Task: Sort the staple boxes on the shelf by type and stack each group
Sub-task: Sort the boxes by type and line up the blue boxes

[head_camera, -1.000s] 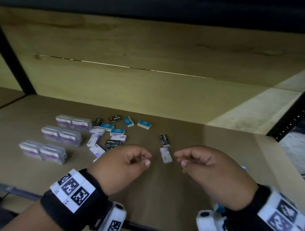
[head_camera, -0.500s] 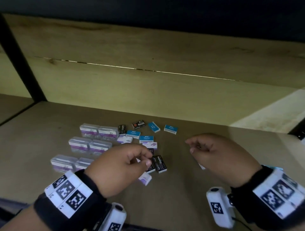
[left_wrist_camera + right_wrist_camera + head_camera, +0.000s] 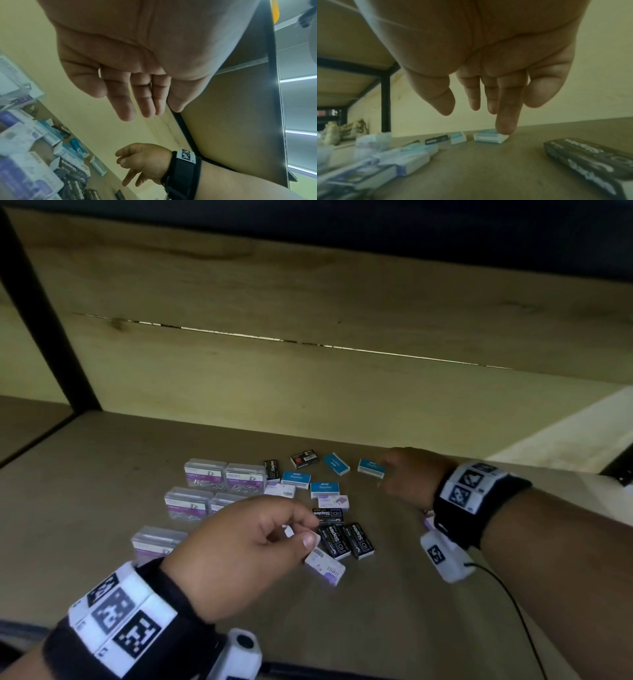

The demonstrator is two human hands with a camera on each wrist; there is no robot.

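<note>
Small staple boxes lie scattered on the wooden shelf [image 3: 394,611]: blue ones [image 3: 296,478], black ones [image 3: 359,539] and white-purple ones [image 3: 325,565]. My left hand [image 3: 305,529] hovers over the near boxes with loosely bent fingers; in the left wrist view the left hand [image 3: 137,113] holds nothing. My right hand [image 3: 383,474] reaches to the back. Its stretched index finger [image 3: 505,127] touches the top of the rightmost blue box [image 3: 489,138], the same blue box [image 3: 370,467] that lies at the back right of the scatter.
Several clear plastic paper-clip boxes [image 3: 205,472] stand in pairs to the left of the staple boxes. The shelf's back wall [image 3: 308,392] rises close behind. A black upright post [image 3: 41,320] stands at the far left, and a cable [image 3: 513,611] trails from my right wrist.
My right hand has moved from the near middle of the shelf back and right to the blue box. My left hand has stayed over the near boxes.
</note>
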